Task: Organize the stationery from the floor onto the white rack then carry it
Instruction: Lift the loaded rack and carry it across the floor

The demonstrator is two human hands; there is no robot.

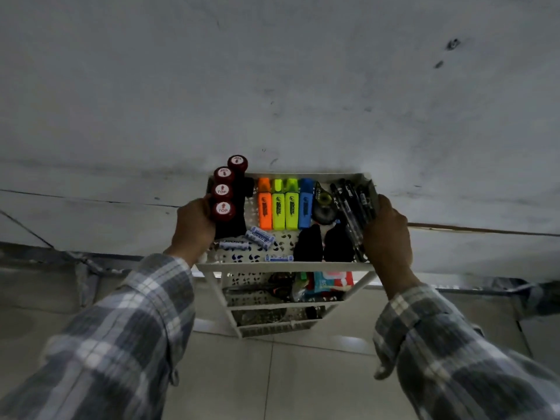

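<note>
The white rack (285,266) has three perforated tiers and stands close to a grey wall. My left hand (194,225) grips its top tier at the left side, and my right hand (388,234) grips the right side. The top tier holds several dark red stamps (223,194) marked TOP, orange, yellow and blue highlighters (285,207), a tape dispenser (324,204), black pens (354,207), small white tubes (257,237) and two black objects (321,245). On the middle tier lie scissors (266,288) and a red and teal packet (331,281).
A grey wall (272,86) fills the upper view right behind the rack. Pale floor tiles (272,383) lie below, between my plaid sleeves. A dark skirting strip (91,259) runs along the wall's base on both sides.
</note>
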